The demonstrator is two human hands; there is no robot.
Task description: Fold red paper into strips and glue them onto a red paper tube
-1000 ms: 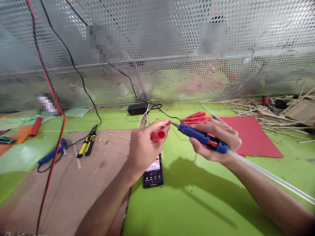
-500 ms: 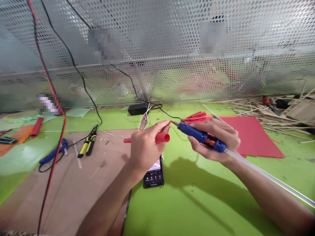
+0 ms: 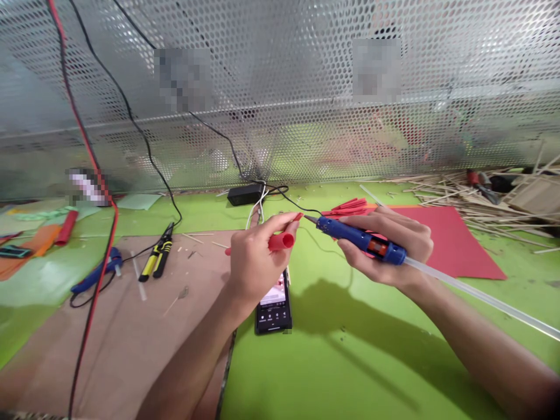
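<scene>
My left hand (image 3: 258,259) is closed around a rolled red paper tube (image 3: 281,241), whose round open end faces right. Between its thumb and forefinger it also pinches a small red paper piece (image 3: 299,216). A blue hot glue gun (image 3: 359,238) is gripped in my right hand (image 3: 394,242), its metal nozzle pointing left, close to the small red piece. Out of the back of the gun runs a long clear glue stick (image 3: 481,298). Under my left hand a phone (image 3: 273,318) lies with its screen lit, partly covered.
Red paper strips (image 3: 350,206) and red sheets (image 3: 464,245) lie behind my right hand. Thin wooden sticks (image 3: 464,198) are heaped at the far right. Left are yellow-black pliers (image 3: 157,254), another blue glue gun (image 3: 94,274) and a brown board (image 3: 131,332). Cables hang before the perforated metal wall (image 3: 284,76).
My left hand has turned slightly, so the tube's open end sits further left and less of its far end shows. The glue gun's rear has shifted a little right and up.
</scene>
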